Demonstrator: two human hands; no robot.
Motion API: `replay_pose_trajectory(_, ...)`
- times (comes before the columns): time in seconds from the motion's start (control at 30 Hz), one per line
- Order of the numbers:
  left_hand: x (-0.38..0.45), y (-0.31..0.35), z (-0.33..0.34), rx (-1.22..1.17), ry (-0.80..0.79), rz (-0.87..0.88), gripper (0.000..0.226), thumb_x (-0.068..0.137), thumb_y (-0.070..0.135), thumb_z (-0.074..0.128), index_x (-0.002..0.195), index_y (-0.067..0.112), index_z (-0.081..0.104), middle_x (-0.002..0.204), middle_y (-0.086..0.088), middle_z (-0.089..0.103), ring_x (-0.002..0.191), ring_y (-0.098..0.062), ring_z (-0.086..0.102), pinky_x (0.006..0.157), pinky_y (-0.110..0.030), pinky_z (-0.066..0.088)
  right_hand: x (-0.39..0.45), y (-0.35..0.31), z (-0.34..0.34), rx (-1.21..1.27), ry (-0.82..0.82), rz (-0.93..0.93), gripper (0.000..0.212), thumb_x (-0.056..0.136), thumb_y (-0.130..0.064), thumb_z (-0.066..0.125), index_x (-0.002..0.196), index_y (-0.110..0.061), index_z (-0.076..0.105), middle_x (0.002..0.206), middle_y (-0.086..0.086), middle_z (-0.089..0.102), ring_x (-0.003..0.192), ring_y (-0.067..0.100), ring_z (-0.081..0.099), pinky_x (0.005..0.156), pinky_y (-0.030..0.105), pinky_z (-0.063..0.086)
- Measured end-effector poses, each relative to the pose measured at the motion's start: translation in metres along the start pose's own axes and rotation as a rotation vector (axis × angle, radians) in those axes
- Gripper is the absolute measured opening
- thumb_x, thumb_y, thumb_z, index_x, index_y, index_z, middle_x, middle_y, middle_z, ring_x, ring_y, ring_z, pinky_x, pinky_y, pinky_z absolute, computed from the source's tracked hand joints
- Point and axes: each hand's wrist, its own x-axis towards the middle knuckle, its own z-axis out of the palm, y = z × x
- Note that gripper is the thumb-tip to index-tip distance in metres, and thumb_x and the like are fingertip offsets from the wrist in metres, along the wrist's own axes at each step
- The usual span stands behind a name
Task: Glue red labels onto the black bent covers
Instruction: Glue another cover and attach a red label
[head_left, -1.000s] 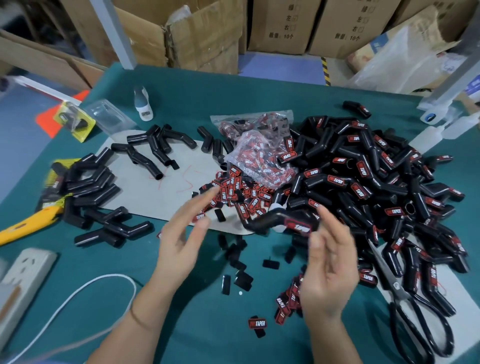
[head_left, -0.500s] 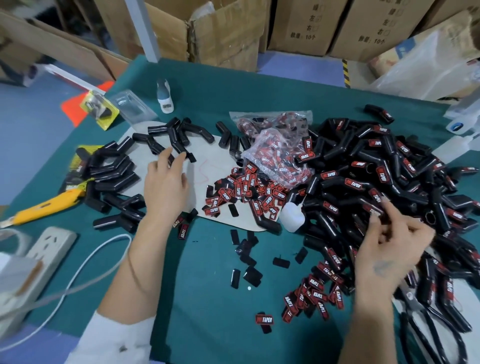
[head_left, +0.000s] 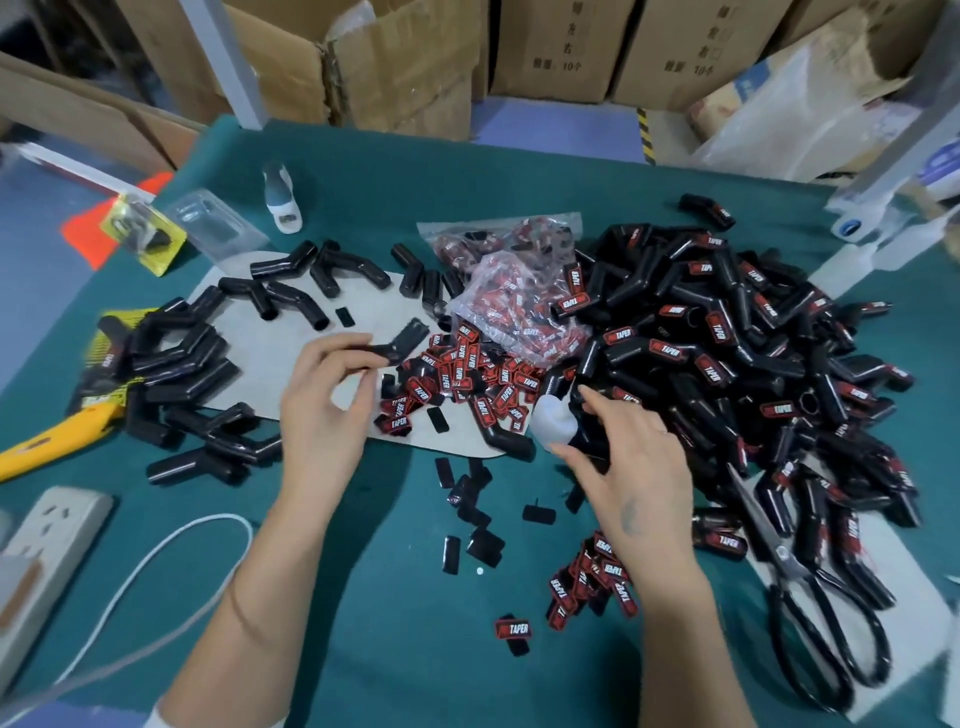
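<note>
Unlabelled bent cover (head_left: 395, 345) lifted; red labels (head_left: 462, 371) heaped beneath.

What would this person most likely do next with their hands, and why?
Probably close the right hand round the small white bottle, likely the glue, and lift it. The left hand already grips a bare black bent cover, with no label on it, and the right fingers are open beside the bottle.

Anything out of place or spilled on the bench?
Some spill: loose labels and black backing bits lie scattered on the green mat, off the cardboard sheet. Open scissors lie against the finished pile. Nothing looks damaged.
</note>
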Motion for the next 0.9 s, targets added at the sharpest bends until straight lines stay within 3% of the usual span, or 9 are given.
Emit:
replay_pose_trajectory(0.13,-0.023,0.025,0.023,-0.475,-0.181,-0.235,0.041,0.092,-0.008,0.071,0.091,0.033,0.075,0.117,0.006,0.071,0.113,-0.012,0.067,0.094,-0.020,0.051,0.001,-0.008,0.014,-0.044,0.083,-0.027,0.044,0.095,-0.050,0.063,0.126,-0.021,0.069,0.119,-0.003,0.069,0.106,0.026,0.065,0.078,0.041,0.047)
replay_pose_trajectory(0.23,-0.032,0.023,0.028,-0.637,-0.275,-0.326,0.032,0.091,-0.002,0.074,0.108,0.026,0.073,0.117,0.004,0.073,0.112,-0.013,0.067,0.095,-0.020,0.051,0.001,-0.014,0.017,-0.002,0.126,-0.035,0.029,0.099,-0.044,0.065,0.120,-0.026,0.071,0.121,-0.011,0.068,0.111,0.020,0.062,0.083,0.036,0.044)
replay_pose_trajectory(0.3,-0.035,0.020,0.028,-0.691,-0.304,-0.380,0.031,0.089,0.009,0.076,0.116,0.024,0.072,0.119,0.003,0.073,0.114,-0.014,0.067,0.097,-0.020,0.051,-0.001,-0.017,0.016,0.164,0.112,-0.011,0.027,0.101,-0.047,0.061,0.123,-0.031,0.068,0.125,-0.022,0.064,0.120,0.011,0.058,0.093,0.033,0.041)
replay_pose_trajectory(0.37,-0.035,0.020,0.027,-0.727,-0.306,-0.399,0.034,0.086,0.019,0.079,0.118,0.027,0.073,0.120,0.002,0.073,0.115,-0.013,0.066,0.097,-0.020,0.051,-0.004,-0.021,0.011,0.492,0.065,0.118,0.025,0.099,-0.050,0.057,0.122,-0.044,0.059,0.128,-0.033,0.060,0.126,-0.001,0.054,0.101,0.029,0.041)
replay_pose_trajectory(0.47,-0.036,0.023,0.027,-0.843,-0.266,-0.425,0.039,0.084,0.024,0.079,0.122,0.029,0.072,0.123,-0.004,0.072,0.117,-0.020,0.064,0.101,-0.029,0.052,-0.008,-0.027,0.003,0.959,0.036,0.300,0.025,0.093,-0.053,0.064,0.116,-0.044,0.060,0.120,-0.019,0.069,0.114,0.009,0.066,0.092,0.027,0.054)
replay_pose_trajectory(0.6,-0.035,0.030,0.025,-1.029,-0.294,-0.444,0.038,0.096,0.017,0.069,0.133,0.023,0.062,0.120,-0.010,0.068,0.111,-0.023,0.065,0.096,-0.032,0.055,-0.009,-0.035,-0.003,1.379,0.014,0.337,0.044,0.094,-0.056,0.069,0.129,-0.031,0.063,0.120,0.003,0.073,0.111,0.035,0.072,0.094,0.044,0.060)
replay_pose_trajectory(0.73,-0.035,0.037,0.020,-1.151,-0.382,-0.458,0.045,0.100,0.005,0.050,0.143,0.019,0.050,0.120,-0.011,0.066,0.108,-0.023,0.066,0.093,-0.032,0.055,-0.009,-0.046,-0.009,1.507,-0.019,0.353,0.048,0.091,-0.054,0.074,0.133,-0.032,0.066,0.116,0.001,0.073,0.102,0.030,0.075,0.089,0.037,0.061)
replay_pose_trajectory(0.9,-0.037,0.039,0.017,-1.173,-0.423,-0.442,0.046,0.100,0.009,0.053,0.146,0.012,0.048,0.121,-0.012,0.067,0.106,-0.022,0.066,0.090,-0.031,0.055,-0.008,-0.053,-0.009,1.558,-0.054,0.391,0.052,0.081,-0.053,0.084,0.127,-0.032,0.069,0.114,0.000,0.072,0.101,0.028,0.072,0.086,0.035,0.061)
